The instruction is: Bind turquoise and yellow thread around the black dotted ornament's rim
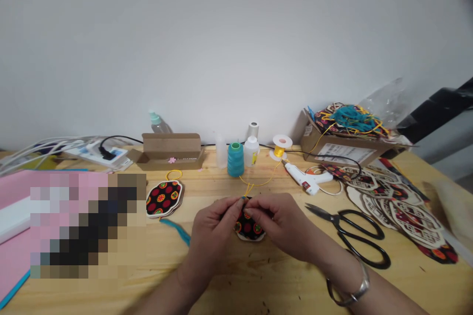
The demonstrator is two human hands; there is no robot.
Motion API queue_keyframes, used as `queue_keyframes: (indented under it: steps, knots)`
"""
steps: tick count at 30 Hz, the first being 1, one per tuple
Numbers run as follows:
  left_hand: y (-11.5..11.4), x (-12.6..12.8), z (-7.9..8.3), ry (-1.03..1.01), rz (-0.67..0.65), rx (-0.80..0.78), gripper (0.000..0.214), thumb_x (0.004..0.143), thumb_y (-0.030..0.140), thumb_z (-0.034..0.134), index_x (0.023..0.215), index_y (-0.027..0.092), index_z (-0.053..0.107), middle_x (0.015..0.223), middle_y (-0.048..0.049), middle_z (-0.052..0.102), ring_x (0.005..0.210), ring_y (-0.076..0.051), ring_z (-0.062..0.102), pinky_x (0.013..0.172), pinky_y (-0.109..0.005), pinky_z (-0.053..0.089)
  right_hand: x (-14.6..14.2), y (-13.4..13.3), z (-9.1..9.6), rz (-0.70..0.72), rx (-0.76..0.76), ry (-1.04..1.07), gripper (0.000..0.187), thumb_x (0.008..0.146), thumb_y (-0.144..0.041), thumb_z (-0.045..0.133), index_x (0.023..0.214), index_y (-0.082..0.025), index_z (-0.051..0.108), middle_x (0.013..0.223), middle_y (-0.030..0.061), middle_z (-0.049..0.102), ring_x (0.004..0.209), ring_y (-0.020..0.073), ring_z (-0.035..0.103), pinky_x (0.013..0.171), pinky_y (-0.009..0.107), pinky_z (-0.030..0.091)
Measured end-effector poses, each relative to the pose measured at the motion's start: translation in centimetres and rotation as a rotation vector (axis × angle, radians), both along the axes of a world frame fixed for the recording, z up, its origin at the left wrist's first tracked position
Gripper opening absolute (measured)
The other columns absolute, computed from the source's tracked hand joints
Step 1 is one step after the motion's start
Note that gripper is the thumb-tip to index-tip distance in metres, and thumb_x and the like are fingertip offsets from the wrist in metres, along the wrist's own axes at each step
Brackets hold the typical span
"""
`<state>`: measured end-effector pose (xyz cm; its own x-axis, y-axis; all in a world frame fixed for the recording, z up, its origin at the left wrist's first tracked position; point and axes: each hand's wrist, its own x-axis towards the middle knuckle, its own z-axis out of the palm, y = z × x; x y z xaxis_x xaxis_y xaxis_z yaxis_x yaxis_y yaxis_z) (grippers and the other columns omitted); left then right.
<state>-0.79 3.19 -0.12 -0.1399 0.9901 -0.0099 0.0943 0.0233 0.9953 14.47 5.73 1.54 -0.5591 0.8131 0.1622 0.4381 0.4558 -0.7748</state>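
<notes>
My left hand (212, 229) and my right hand (279, 221) meet over a small black ornament (248, 229) with red and green dots, lying on the wooden table (236, 280). Both hands pinch at its top edge, where a yellow cord (248, 188) comes out and runs back toward a yellow cord spool (280, 147). My right wrist wears a metal bracelet (351, 293). A finished ornament with a yellow loop (163, 197) lies to the left. A teal tassel strand (176, 229) lies beside my left hand.
Black scissors (351, 231) and a white glue gun (308, 177) lie to the right, with several cut patterned pieces (399, 206). A cardboard box of cords (347, 133), a teal thread cone (235, 159), small bottles (252, 150), an open carton (170, 150), a power strip (99, 153) and pink sheets (15, 192) surround them.
</notes>
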Motion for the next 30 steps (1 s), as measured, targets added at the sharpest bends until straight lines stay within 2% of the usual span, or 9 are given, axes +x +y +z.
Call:
queue_keyframes:
  steps: [16, 19, 23, 25, 27, 30]
  knots:
    - [0.0, 0.2, 0.3, -0.027, 0.009, -0.025, 0.012, 0.071, 0.021, 0.063, 0.075, 0.021, 0.074, 0.073, 0.0017, 0.074, 0.071, -0.015, 0.064, 0.068, -0.020, 0.048, 0.3, -0.3, -0.5, 0.042, 0.339, -0.161, 0.018, 0.087, -0.015, 0.041, 0.079, -0.017, 0.058, 0.069, 0.0013, 0.059, 0.062, 0.0104, 0.049, 0.058, 0.022, 0.033]
    - [0.2, 0.1, 0.3, -0.016, 0.006, -0.051, 0.013, 0.071, 0.023, 0.064, 0.078, 0.021, 0.074, 0.073, 0.0011, 0.074, 0.072, -0.015, 0.064, 0.067, -0.021, 0.048, 0.3, -0.3, -0.8, 0.015, 0.463, -0.230, 0.015, 0.085, -0.015, 0.043, 0.080, -0.017, 0.057, 0.069, 0.0019, 0.058, 0.062, 0.0119, 0.048, 0.057, 0.024, 0.031]
    - [0.4, 0.1, 0.1, 0.038, -0.023, -0.061, 0.015, 0.071, 0.024, 0.063, 0.079, 0.020, 0.075, 0.075, -0.0005, 0.074, 0.073, -0.018, 0.063, 0.069, -0.024, 0.047, 0.5, -0.4, -0.7, 0.009, 0.718, -0.382, 0.017, 0.085, -0.014, 0.041, 0.080, -0.015, 0.057, 0.068, 0.0034, 0.055, 0.062, 0.0145, 0.045, 0.053, 0.027, 0.027]
    - [0.5, 0.2, 0.0, 0.086, -0.066, -0.053, 0.015, 0.071, 0.022, 0.062, 0.078, 0.020, 0.075, 0.076, -0.0007, 0.074, 0.074, -0.018, 0.063, 0.070, -0.024, 0.046, 0.6, -0.4, -0.4, 0.040, 0.823, -0.438, 0.019, 0.086, -0.012, 0.040, 0.078, -0.015, 0.058, 0.068, 0.0040, 0.054, 0.062, 0.0153, 0.044, 0.052, 0.028, 0.026]
    - [0.4, 0.3, -0.1, 0.119, -0.172, -0.037, 0.017, 0.074, 0.021, 0.058, 0.076, 0.021, 0.075, 0.073, 0.0002, 0.073, 0.071, -0.018, 0.062, 0.067, -0.024, 0.045, 0.8, -0.3, 0.1, 0.072, 0.860, -0.455, 0.021, 0.086, -0.013, 0.040, 0.076, -0.015, 0.058, 0.068, 0.0041, 0.053, 0.064, 0.0156, 0.044, 0.051, 0.029, 0.027]
    - [0.2, 0.5, 0.0, 0.118, -0.365, -0.025, 0.023, 0.078, 0.023, 0.052, 0.072, 0.021, 0.074, 0.065, 0.0013, 0.069, 0.064, -0.016, 0.058, 0.061, -0.023, 0.042, 1.4, 0.0, 0.6, 0.078, 0.767, -0.406, 0.021, 0.087, -0.015, 0.041, 0.077, -0.015, 0.059, 0.070, 0.0035, 0.054, 0.066, 0.0149, 0.045, 0.053, 0.027, 0.030]
